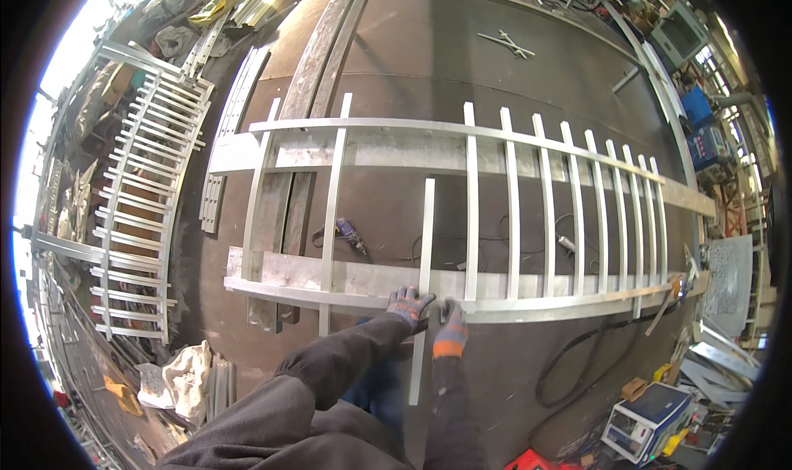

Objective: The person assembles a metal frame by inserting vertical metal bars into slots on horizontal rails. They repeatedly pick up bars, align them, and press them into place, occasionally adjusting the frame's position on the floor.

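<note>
Two gloved hands, left hand (409,305) and right hand (450,331), press flat, grip holding nothing, on a loose pale metal bar (423,284) crossing the railing frame's (528,307) near rail on the dark worktop (412,66).

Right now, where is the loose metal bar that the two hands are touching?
In the head view, the loose metal bar lies near the centre, across the lower rail, between the left hand and right hand, left of the row of fixed bars.

The scene was viewed from a single head-worn fisheye camera, aimed steeply down from above. The metal railing (462,214) was spread across the centre, and sleeved forearms were seen entering from 6 o'clock, close beneath the lens.
</note>
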A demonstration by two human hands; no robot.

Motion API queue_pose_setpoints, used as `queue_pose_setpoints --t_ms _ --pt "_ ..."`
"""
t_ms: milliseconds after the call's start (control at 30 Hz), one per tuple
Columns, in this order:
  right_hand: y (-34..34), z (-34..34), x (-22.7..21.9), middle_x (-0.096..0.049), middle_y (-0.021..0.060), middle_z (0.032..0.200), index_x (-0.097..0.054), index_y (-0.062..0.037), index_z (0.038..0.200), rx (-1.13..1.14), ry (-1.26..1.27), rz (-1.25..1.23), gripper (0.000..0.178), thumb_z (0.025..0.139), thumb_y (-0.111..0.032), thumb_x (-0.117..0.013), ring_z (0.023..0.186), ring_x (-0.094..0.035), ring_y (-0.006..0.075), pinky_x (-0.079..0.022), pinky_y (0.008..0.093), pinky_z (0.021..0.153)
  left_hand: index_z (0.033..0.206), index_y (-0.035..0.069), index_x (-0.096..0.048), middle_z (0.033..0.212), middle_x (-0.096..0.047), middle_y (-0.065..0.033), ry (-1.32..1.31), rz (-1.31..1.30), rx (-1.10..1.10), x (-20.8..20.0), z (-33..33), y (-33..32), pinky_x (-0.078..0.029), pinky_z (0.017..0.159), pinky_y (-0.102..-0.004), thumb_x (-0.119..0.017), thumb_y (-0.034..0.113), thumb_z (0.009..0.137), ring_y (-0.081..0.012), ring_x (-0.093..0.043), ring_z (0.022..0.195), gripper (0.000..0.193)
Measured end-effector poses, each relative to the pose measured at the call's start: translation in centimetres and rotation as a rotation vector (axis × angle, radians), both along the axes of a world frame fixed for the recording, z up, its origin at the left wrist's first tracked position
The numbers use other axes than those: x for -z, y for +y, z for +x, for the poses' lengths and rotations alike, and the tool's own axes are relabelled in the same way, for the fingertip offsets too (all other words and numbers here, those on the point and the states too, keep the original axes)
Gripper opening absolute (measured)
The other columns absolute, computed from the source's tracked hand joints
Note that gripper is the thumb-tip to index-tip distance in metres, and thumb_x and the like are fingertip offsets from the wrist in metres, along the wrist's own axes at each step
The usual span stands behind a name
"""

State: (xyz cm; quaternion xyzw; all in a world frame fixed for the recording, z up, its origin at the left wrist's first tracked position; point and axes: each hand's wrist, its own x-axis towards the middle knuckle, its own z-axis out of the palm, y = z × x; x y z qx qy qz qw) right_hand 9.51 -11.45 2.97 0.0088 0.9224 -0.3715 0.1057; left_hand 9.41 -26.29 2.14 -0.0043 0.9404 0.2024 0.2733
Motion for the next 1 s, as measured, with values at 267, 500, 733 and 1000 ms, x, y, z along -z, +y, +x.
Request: queue_pose_setpoints --t_ms 267,500,733,1000 --pt "-9.7 -14.6 7.3 -0.069 0.0215 0.108 -0.049 -0.0026 0.125 -0.212 -0.266 0.410 0.047 0.088 -0.025 -0.068 0.101 -0.066 0.0431 -0.051 0.0470 0.091 0.139 0.014 -0.051 0.137 -0.045 -0.0202 -0.008 0.093 0.041 -0.7 0.3 -1.0 -0.026 0.111 -0.0535 -0.057 0.051 0.088 -0.0390 -0.040 0.129 0.063" --pt "-13.5 -16.4 9.5 -0.069 0.0212 0.107 -0.053 -0.0034 0.120 -0.026 -0.048 0.336 0.029 0.096 -0.021 -0.054 0.103 -0.066 0.0399 -0.051 0.0475 0.088 0.139 0.013 -0.050 0.133 -0.046 -0.0232 -0.075 0.094 0.035 -0.1 0.1 -0.7 -0.025 0.112 -0.0570 -0.058 0.038 0.087 -0.0413 -0.040 0.129 0.058" --pt "-16.7 -22.0 9.1 -0.068 0.0232 0.111 -0.054 -0.0023 0.125 0.061 -0.056 0.271 0.040 0.096 -0.030 -0.057 0.103 -0.066 0.0394 -0.052 0.0466 0.088 0.146 0.016 -0.045 0.137 -0.044 -0.0248 -0.120 0.101 0.038 -0.6 -0.3 -0.8 -0.023 0.114 -0.0568 -0.053 0.027 0.087 -0.0426 -0.039 0.132 0.061" --pt "-18.0 -27.2 11.8 -0.069 0.0214 0.103 -0.055 -0.0015 0.111 0.181 -0.124 0.026 0.035 0.095 -0.033 -0.057 0.098 -0.067 0.0401 -0.053 0.0466 0.083 0.150 0.019 -0.039 0.137 -0.044 -0.0238 -0.108 0.112 0.041 -1.0 -0.7 -1.1 -0.022 0.114 -0.0569 -0.051 0.022 0.086 -0.0420 -0.040 0.132 0.066"
